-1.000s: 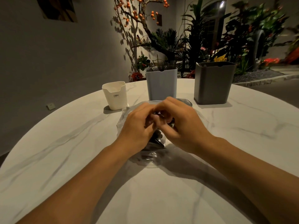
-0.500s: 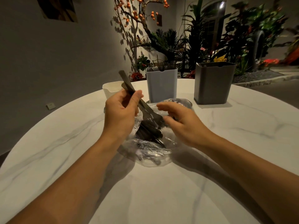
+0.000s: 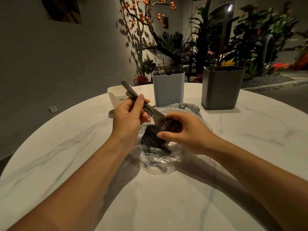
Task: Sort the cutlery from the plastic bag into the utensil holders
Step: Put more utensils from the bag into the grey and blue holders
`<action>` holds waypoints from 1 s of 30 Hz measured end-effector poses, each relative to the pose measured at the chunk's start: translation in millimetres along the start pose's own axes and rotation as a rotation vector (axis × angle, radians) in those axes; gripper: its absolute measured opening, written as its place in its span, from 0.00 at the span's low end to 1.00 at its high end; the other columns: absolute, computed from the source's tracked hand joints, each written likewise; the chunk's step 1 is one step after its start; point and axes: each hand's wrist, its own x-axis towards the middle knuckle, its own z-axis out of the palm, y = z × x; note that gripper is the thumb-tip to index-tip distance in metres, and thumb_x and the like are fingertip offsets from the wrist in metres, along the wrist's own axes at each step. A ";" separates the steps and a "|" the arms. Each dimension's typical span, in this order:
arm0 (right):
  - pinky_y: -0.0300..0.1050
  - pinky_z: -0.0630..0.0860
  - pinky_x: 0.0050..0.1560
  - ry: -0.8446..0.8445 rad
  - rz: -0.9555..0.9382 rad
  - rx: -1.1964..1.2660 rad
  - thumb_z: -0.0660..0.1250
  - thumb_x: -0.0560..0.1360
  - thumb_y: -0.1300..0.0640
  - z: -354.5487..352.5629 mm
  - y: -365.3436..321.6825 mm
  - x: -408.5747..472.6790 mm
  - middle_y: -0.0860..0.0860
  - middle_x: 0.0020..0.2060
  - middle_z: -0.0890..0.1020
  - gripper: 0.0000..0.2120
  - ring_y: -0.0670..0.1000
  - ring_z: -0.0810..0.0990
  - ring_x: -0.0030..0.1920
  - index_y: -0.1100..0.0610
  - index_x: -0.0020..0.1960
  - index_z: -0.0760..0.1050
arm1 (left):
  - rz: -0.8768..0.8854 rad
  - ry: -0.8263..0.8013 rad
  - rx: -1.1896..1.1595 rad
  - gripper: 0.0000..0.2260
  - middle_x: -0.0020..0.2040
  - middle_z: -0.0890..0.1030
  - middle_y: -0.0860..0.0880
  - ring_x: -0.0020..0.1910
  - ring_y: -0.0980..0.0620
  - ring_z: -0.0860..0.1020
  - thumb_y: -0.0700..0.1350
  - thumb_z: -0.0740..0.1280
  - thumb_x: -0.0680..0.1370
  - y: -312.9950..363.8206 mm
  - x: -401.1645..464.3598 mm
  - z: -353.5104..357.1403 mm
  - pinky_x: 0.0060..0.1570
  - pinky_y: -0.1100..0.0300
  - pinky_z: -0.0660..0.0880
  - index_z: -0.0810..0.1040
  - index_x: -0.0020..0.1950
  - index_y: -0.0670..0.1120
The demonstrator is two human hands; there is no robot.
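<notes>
Head view: the left hand (image 3: 129,117) pinches dark cutlery handles (image 3: 133,95), tilted up out of the plastic bag (image 3: 160,157) on the marble table (image 3: 166,197). The right hand (image 3: 186,130) clutches the bag. Behind, the white holder (image 3: 116,99) reads "CRBW".

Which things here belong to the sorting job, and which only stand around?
Job: left hand holding cutlery; right hand on bag; white holder; blue holder; grey holder.
Around: plants; table; picture.
</notes>
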 end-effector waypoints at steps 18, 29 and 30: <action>0.44 0.66 0.29 -0.176 0.187 0.256 0.58 0.82 0.62 -4.5 -7.3 -2.9 0.48 0.27 0.72 0.10 0.49 0.68 0.29 0.57 0.47 0.77 | 1.055 -0.214 1.316 0.24 0.67 0.73 0.42 0.70 0.41 0.67 0.37 0.69 0.69 -4.2 -0.2 -4.9 0.75 0.45 0.61 0.73 0.66 0.45; 0.49 0.81 0.35 -0.167 0.122 0.199 0.59 0.82 0.64 -19.4 -11.1 2.4 0.60 0.44 0.82 0.06 0.55 0.82 0.36 0.56 0.57 0.68 | 0.851 -0.485 1.370 0.13 0.48 0.79 0.52 0.45 0.52 0.74 0.55 0.53 0.83 -2.0 -1.3 -14.1 0.51 0.54 0.76 0.74 0.54 0.51; 0.47 0.80 0.34 -0.119 0.128 0.233 0.60 0.82 0.65 -22.6 -14.1 4.0 0.58 0.46 0.83 0.06 0.54 0.83 0.37 0.58 0.56 0.68 | 0.811 -0.464 1.337 0.12 0.47 0.78 0.52 0.43 0.52 0.74 0.55 0.52 0.84 -1.8 -0.7 -14.2 0.49 0.53 0.77 0.73 0.52 0.52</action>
